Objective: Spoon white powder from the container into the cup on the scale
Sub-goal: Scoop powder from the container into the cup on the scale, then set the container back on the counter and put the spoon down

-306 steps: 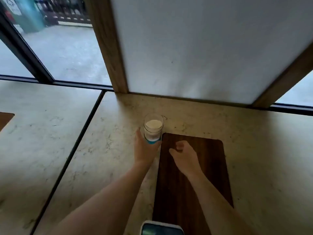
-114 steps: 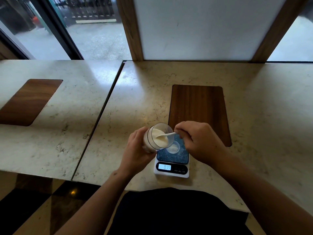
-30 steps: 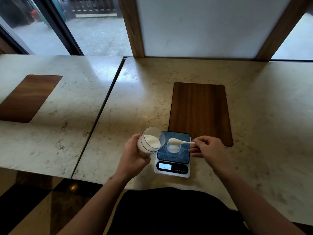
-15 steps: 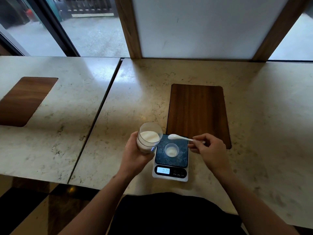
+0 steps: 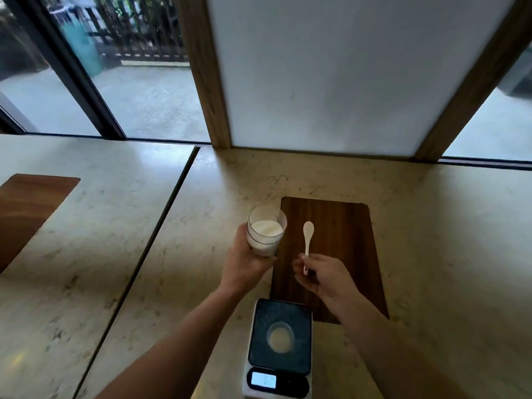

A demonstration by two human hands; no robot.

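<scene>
My table [image 5: 431,226] is pale marbled stone with a dark wood inlay [image 5: 339,240] set into it. A dark seam [image 5: 161,214] separates it from a second slab at my left, with its own wood inlay [image 5: 26,208]. Straight ahead — a white panel [image 5: 331,67] between two wooden posts. Windows [image 5: 138,96] either side show grey paving and a dark fence [image 5: 144,33]; soft daylight.

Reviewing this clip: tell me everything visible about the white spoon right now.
The spoon is small, white and glossy, plastic or ceramic by its look. It has an oval bowl and a thin handle. The right hand pinches the handle's near end; the bowl points away, above the wooden board, right of the container. Whether powder is in the bowl cannot be told.
</scene>
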